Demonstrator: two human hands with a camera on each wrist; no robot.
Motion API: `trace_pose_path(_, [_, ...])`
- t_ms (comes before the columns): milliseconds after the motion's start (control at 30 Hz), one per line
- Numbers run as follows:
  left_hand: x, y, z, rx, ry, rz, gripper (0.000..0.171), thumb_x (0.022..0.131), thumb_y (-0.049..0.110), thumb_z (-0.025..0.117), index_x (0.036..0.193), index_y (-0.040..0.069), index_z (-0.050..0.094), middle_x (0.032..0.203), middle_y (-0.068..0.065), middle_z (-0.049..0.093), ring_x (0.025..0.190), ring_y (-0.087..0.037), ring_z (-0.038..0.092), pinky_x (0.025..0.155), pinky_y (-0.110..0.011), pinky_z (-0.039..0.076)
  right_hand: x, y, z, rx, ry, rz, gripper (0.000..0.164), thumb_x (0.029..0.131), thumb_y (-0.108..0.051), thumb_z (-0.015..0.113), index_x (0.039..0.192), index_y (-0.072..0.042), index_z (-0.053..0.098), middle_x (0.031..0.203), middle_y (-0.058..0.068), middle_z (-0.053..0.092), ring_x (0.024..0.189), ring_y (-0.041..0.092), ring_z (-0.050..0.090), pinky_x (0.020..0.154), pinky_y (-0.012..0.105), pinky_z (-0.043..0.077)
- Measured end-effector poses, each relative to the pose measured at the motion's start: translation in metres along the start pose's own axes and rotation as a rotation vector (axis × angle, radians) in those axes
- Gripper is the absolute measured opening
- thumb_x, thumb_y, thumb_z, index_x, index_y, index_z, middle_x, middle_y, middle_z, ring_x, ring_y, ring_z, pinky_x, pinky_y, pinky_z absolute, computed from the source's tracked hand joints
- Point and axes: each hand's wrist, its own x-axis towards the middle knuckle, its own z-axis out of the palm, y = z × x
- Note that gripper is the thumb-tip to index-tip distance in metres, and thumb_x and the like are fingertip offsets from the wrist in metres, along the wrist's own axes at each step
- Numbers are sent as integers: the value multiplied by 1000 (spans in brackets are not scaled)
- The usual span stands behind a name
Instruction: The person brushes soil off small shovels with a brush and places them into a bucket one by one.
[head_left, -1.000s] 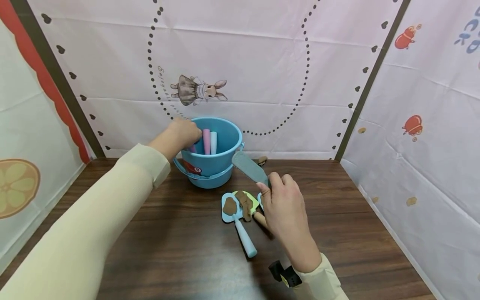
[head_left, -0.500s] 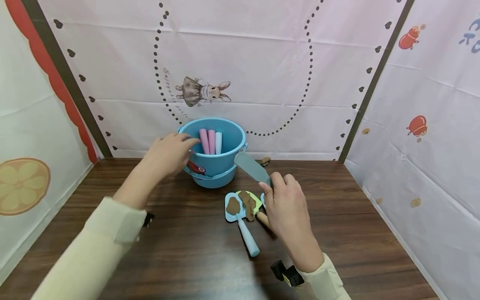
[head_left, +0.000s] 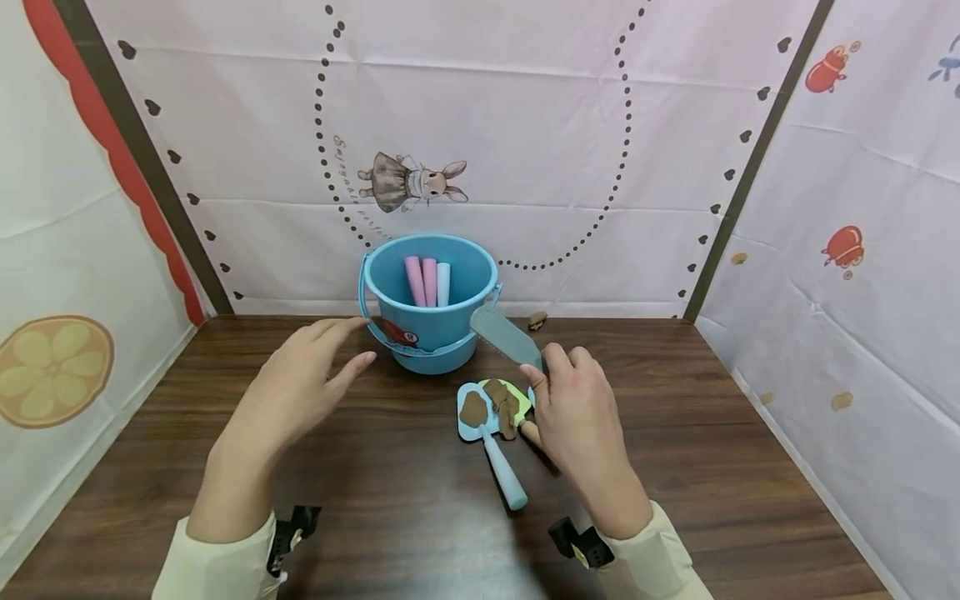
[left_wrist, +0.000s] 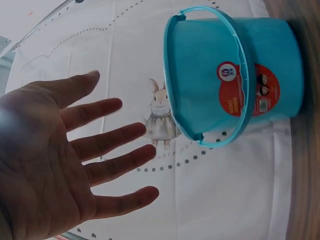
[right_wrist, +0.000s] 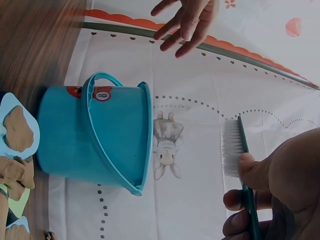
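Note:
A blue bucket [head_left: 431, 333] stands at the back of the table with two pink handles [head_left: 422, 282] and a light blue handle [head_left: 444, 285] inside it. My left hand [head_left: 296, 383] hovers just left of the bucket, its fingers spread and nothing in them, as the left wrist view [left_wrist: 95, 150] also shows. To the bucket's right, my right hand [head_left: 577, 412] grips a dark green brush [right_wrist: 235, 147] with white bristles. Below it lie a light blue toy shovel [head_left: 504, 471] with a brown lump on its blade and a green toy shovel [head_left: 517, 398] bearing brown pieces.
A brown crumb [head_left: 537, 320] lies by the back wall. Part of another light blue thing shows beside my right hand. Printed cloth walls [head_left: 525, 167] enclose the dark wooden table [head_left: 390, 500] at the back and sides.
My left hand has come out of the bucket, back toward me and down, with nothing in it. The bucket's handle now stands up at its left. My right hand keeps the brush nearly still.

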Motion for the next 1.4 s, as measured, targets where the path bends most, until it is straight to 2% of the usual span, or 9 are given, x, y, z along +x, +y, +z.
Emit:
trace_pose_path(267, [-4, 6, 1, 53, 9, -11, 52, 102, 37, 61, 145, 8, 53, 144, -20, 54, 134, -43, 47, 107, -65, 38, 0, 2, -2, 5, -3, 23, 28, 102, -35, 59, 95, -7, 58, 75, 7, 43, 64, 22, 42, 57, 34, 39])
trace_pose_path(400, [-3, 12, 9, 89, -3, -21, 53, 103, 39, 59, 145, 7, 52, 142, -22, 55, 132, -44, 49, 105, -66, 40, 0, 4, -3, 2, 3, 17, 29, 102, -35, 59, 95, -7, 58, 75, 7, 43, 64, 23, 42, 56, 34, 39])
trace_pose_path(567, [-1, 34, 43, 153, -36, -36, 50, 101, 42, 60, 137, 7, 58, 128, -18, 65, 117, -38, 62, 88, -60, 53, 0, 6, -4, -5, 9, 30, 28, 102, -35, 60, 96, -7, 59, 76, 8, 43, 64, 23, 42, 56, 35, 39])
trace_pose_path(667, [-1, 56, 72, 193, -72, -31, 42, 98, 46, 64, 120, 9, 67, 106, -11, 70, 95, -31, 69, 72, -52, 57, 0, 7, -6, -9, 9, 51, 28, 102, -35, 59, 97, -7, 59, 77, 8, 44, 64, 24, 43, 57, 36, 39])
trace_pose_path(767, [0, 80, 103, 256, -132, -30, 41, 95, 54, 65, 91, 13, 70, 84, -4, 65, 77, -26, 67, 60, -46, 54, -1, 8, -9, -8, 10, 61, 29, 103, -36, 58, 98, -7, 59, 78, 8, 44, 65, 24, 43, 58, 37, 39])
trace_pose_path(867, [2, 102, 132, 329, -232, -32, 53, 91, 65, 63, 71, 16, 65, 72, -3, 60, 67, -25, 63, 52, -43, 50, 0, 9, -10, -9, 14, 58, 30, 103, -35, 58, 99, -6, 59, 78, 9, 44, 66, 25, 44, 58, 38, 40])
trace_pose_path(1000, [6, 123, 157, 420, -400, -64, 65, 85, 80, 55, 72, 17, 67, 67, -3, 58, 60, -22, 59, 49, -39, 47, -1, 9, -10, -8, 3, 55, 30, 103, -36, 57, 99, -6, 59, 79, 9, 44, 66, 25, 44, 58, 38, 40])
trace_pose_path(1167, [11, 135, 173, 490, -546, -133, 73, 82, 87, 49, 83, 18, 71, 64, -2, 56, 56, -19, 55, 50, -36, 46, -2, 6, -8, 2, 0, 47, 29, 103, -35, 57, 98, -7, 58, 79, 9, 44, 65, 24, 43, 58, 37, 39])
trace_pose_path(1400, [10, 136, 179, 539, -634, -190, 64, 87, 77, 54, 83, 16, 73, 75, 0, 61, 64, -15, 59, 58, -33, 51, 0, 2, -6, 24, -3, 48, 29, 103, -35, 58, 96, -7, 58, 78, 9, 43, 65, 25, 42, 58, 37, 39])
